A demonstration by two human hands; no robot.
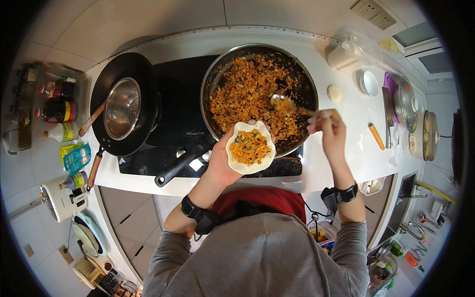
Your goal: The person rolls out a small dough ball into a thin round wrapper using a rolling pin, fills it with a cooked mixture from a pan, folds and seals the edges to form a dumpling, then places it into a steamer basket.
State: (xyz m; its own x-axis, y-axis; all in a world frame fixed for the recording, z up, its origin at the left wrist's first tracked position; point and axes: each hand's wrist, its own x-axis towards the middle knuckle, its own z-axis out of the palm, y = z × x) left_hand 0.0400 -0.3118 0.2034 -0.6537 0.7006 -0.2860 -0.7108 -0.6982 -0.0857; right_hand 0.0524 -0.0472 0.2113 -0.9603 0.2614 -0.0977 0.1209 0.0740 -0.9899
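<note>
My left hand (223, 163) holds a round dough wrapper (251, 168) flat on its palm, just in front of the frying pan. A heap of chopped orange filling (249, 147) lies in the middle of the wrapper, whose edge is wavy and open. In my right hand (328, 124) is a metal spoon (279, 101), its bowl over the chopped filling in the pan; the spoon is slightly blurred. The wide dark frying pan (314, 80) sits on the black cooktop (178, 100) and holds a broad layer of the same filling. Its black handle (182, 163) points to the lower left.
Left of the pan stands a black wok (122, 67) with a metal bowl (122, 107) inside. On the right counter lie a dough round (334, 93), a small white bowl (369, 83), a wooden rolling pin (376, 136) and a cleaver (387, 107). Sauce bottles (59, 111) line the left side.
</note>
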